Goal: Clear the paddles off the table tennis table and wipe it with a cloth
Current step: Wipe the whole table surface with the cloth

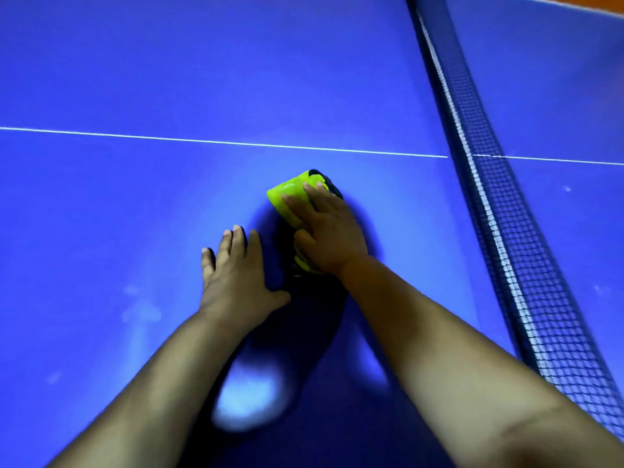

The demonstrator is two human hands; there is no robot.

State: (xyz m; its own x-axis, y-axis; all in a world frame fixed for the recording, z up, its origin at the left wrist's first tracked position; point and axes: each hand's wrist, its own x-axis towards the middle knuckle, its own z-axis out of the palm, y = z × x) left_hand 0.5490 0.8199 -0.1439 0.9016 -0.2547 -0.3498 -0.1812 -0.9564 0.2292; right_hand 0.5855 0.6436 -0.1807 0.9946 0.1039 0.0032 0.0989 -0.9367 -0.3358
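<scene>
Wiping stage. Right hand, fingers straight, presses green cloth flat on table; cloth long axis roughly 12–6 o'clock. Left hand flat, empty, braced on surface, cloth at its 2 o'clock. Net at 3 o'clock

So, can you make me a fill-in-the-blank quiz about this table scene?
The right hand presses a lime-green ____ onto the table.
The left hand lies flat, holding ____.
The net runs along the ____ side of the picture.
Missing words: cloth; nothing; right.
</scene>
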